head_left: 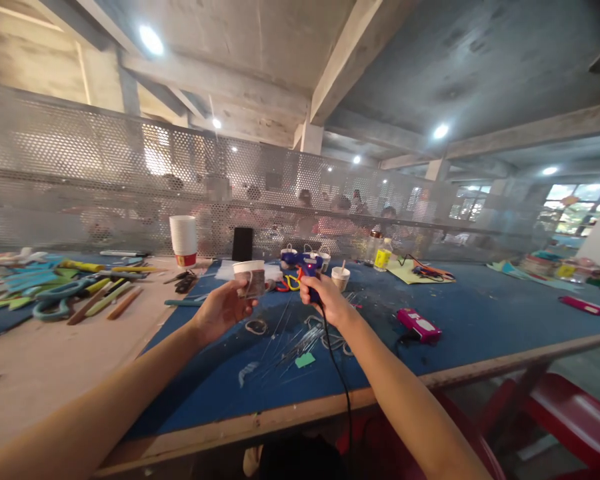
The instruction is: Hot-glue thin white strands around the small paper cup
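Note:
My left hand (225, 308) holds up a small paper cup (253, 283) with a white rim and a brown wrapped lower part, its fingers closed on the cup's left side. My right hand (327, 297) is wrapped round the grip of a blue glue gun (309, 268), whose black cord (336, 363) runs down over the table edge. The gun's nozzle points left, apart from the cup. Behind the gun stands another white cup (340, 277) with a stick in it. Beneath my hands lie thin clear sticks (300, 343), a loop of cord (257, 326) and a green scrap (305, 360).
Scissors (60, 299) and other tools lie at the left beside a stack of paper cups (183, 239). A black phone (243, 244) leans on the perforated metal screen (200, 167); people are behind it. To the right are a magenta device (419, 325) and a yellow-labelled bottle (383, 255).

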A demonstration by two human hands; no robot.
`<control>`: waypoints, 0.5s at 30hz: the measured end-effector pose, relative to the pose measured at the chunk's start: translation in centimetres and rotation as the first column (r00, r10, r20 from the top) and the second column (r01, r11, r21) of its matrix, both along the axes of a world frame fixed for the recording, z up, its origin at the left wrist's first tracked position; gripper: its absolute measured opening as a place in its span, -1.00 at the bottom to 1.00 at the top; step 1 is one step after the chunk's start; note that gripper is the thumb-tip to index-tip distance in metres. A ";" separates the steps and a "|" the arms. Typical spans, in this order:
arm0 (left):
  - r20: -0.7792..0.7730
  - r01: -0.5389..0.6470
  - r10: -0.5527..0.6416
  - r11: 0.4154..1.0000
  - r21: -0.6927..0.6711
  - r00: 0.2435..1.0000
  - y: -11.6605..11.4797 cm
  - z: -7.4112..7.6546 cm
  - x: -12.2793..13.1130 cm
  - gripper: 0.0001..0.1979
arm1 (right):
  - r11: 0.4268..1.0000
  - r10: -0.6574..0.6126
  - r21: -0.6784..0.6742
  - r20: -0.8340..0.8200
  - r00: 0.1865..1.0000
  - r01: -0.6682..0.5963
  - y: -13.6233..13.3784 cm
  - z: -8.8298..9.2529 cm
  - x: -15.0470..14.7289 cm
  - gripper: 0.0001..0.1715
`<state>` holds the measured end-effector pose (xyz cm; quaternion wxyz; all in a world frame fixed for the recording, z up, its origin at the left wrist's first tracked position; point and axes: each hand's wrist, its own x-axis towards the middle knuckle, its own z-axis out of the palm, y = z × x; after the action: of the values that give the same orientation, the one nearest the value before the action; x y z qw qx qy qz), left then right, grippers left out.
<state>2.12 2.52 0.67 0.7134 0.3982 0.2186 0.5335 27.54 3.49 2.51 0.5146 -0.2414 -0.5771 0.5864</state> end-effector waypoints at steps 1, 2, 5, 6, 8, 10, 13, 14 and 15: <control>-0.009 0.002 -0.002 1.000 -0.003 1.000 -0.1 0.0 0.1 -0.74 | 0.999 0.009 0.033 0.016 1.000 -0.010 -0.3 0.0 -0.3 -0.68; -0.014 0.006 -0.006 1.000 -0.004 1.000 -0.1 0.0 0.1 -0.72 | 0.998 -0.001 0.069 0.034 0.999 -0.001 -0.5 0.0 -0.6 -0.68; -0.009 0.022 -0.022 1.000 0.015 1.000 -0.1 0.0 0.2 -0.73 | 0.980 -0.091 0.185 0.104 0.990 0.071 -1.3 0.0 -1.4 -0.67; -0.006 0.029 -0.029 0.999 0.022 1.000 -0.1 0.0 0.2 -0.74 | 0.971 -0.118 0.223 0.126 0.985 0.088 -1.5 0.1 -1.6 -0.68; -0.012 0.037 -0.037 0.999 0.021 0.999 -0.1 0.0 0.2 -0.74 | 0.950 -0.172 0.290 0.173 0.970 0.117 -1.9 0.0 -1.9 -0.68; -0.021 0.037 -0.037 0.999 0.012 0.999 -0.1 0.0 0.1 -0.76 | 0.923 -0.249 0.349 0.224 0.942 0.161 -2.2 0.0 -2.1 -0.66; -0.033 0.058 -0.057 0.998 0.028 0.998 -0.2 0.1 0.1 -0.73 | 0.860 -0.407 0.445 0.303 0.861 0.250 -2.4 -0.3 -2.0 -0.62; -0.036 0.069 -0.067 0.997 0.037 0.997 -0.2 0.1 0.1 -0.72 | 0.836 -0.451 0.480 0.324 0.832 0.266 -2.4 -0.4 -2.0 -0.61; -0.038 0.078 -0.076 0.996 0.044 0.996 -0.2 0.1 0.1 -0.70 | 0.812 -0.487 0.515 0.341 0.804 0.274 -2.4 -0.5 -2.0 -0.61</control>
<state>2.23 2.37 0.79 0.7200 0.4324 0.2038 0.5030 25.57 1.13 1.97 0.5144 -0.3631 -0.7365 0.2473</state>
